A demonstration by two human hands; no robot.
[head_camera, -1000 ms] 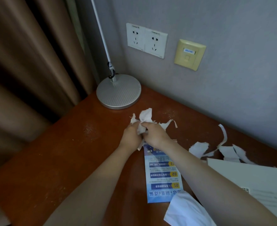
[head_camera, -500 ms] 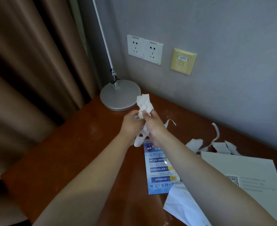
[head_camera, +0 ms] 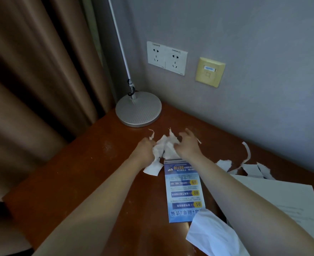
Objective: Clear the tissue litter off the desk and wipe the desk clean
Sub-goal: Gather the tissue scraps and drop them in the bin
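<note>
A crumpled white tissue wad point(head_camera: 166, 147) is stretched between my two hands just above the brown desk point(head_camera: 78, 172). My left hand point(head_camera: 146, 148) grips its left side, and a loose end hangs down onto the desk. At the wad's right edge my right hand point(head_camera: 187, 145) pinches it, the other fingers raised and curled. Torn tissue scraps point(head_camera: 224, 164) and a thin torn strip point(head_camera: 247, 154) lie on the desk to the right, near the wall. A small scrap point(head_camera: 198, 140) lies just beyond my right hand.
A blue leaflet point(head_camera: 184, 191) lies under my right forearm. At the right is a white paper sheet point(head_camera: 281, 196), and a white cloth point(head_camera: 211, 235) lies near the front. A lamp's round base point(head_camera: 138, 109) stands in the back corner. A brown curtain point(head_camera: 32, 80) hangs at left.
Both hands lifted the tissue wad off the desk, then lowered it again. The wad now spreads wider between them, and my right hand's fingers have loosened.
</note>
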